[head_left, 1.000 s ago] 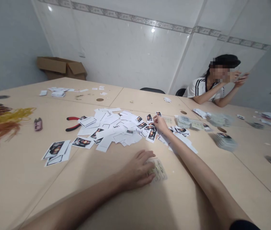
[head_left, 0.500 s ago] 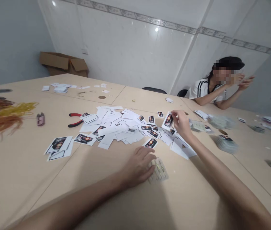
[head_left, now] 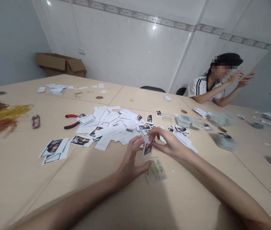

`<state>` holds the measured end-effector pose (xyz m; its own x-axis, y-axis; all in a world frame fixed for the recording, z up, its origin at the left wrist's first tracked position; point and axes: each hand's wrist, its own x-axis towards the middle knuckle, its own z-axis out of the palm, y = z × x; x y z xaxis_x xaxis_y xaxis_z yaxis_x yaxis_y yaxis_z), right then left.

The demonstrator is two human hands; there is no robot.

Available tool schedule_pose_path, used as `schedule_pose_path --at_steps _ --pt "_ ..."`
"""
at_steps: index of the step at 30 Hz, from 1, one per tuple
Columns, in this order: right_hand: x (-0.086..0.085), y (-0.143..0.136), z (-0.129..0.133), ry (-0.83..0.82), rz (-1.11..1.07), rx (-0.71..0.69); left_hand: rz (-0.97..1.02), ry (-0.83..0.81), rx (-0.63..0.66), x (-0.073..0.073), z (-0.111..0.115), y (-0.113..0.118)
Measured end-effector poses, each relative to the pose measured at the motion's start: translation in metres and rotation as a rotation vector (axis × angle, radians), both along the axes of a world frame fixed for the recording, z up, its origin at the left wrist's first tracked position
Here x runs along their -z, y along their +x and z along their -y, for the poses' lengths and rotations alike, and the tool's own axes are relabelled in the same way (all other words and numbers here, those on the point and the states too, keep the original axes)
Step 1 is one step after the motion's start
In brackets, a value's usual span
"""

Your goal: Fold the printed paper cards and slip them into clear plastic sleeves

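In the head view, my right hand (head_left: 167,142) pinches the upper edge of a small printed card (head_left: 147,149) with a dark picture on it. My left hand (head_left: 133,159) is beside it, thumb and fingers spread. Its fingertips are close to the card, but whether they touch it I cannot tell. Under the left thumb, a flat clear pack of fishing hooks (head_left: 158,172) with yellow-green parts lies on the table. A loose heap of white paper slips and printed cards (head_left: 111,126) spreads just beyond both hands.
Red-handled pliers (head_left: 71,122) lie left of the heap. Orange and yellow cords (head_left: 3,118) are at the far left. Stacks of clear packs (head_left: 224,140) stand on the right. A co-worker (head_left: 212,83) sits across the table; a cardboard box (head_left: 54,62) is behind.
My right hand has brought the card leftward and down, from above the heap to over the hook pack. My left hand has lifted its fingers off the pack and spread them.
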<state>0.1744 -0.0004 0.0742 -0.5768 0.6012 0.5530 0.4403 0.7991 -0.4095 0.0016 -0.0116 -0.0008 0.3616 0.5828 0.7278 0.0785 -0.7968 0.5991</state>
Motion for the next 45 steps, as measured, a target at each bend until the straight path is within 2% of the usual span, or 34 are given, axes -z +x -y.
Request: schedule_pose_path --at_steps 4,8,13,17,22,28,32,38,45 --pt "0.002 -0.012 0.014 0.002 0.014 -0.038 0.022 0.095 -0.004 0.000 0.004 0.001" --pt "0.003 -0.019 0.017 0.094 0.043 -0.019 0.109 0.157 0.005 0.001 0.005 0.002" --pt "0.010 -0.024 0.011 0.337 0.018 -0.144 0.076 0.168 -0.043 0.001 0.005 0.003" --pt "0.013 -0.023 0.010 0.465 0.014 -0.143 0.115 0.147 -0.038 0.000 0.005 0.002" --pt "0.010 -0.022 0.017 0.756 0.102 -0.154 0.062 0.133 -0.026 0.000 0.006 -0.001" --pt "0.018 -0.027 0.017 0.980 0.106 -0.227 -0.001 0.030 -0.102 -0.007 0.008 -0.005" --pt "0.020 -0.029 0.018 1.001 0.114 -0.249 -0.087 0.046 -0.197 -0.013 0.010 -0.006" --pt "0.009 -0.028 0.028 0.956 0.152 -0.239 -0.084 0.023 -0.273 -0.011 0.004 -0.005" --pt "-0.001 -0.020 0.036 0.895 0.288 -0.218 -0.040 -0.088 -0.157 -0.012 0.003 -0.006"
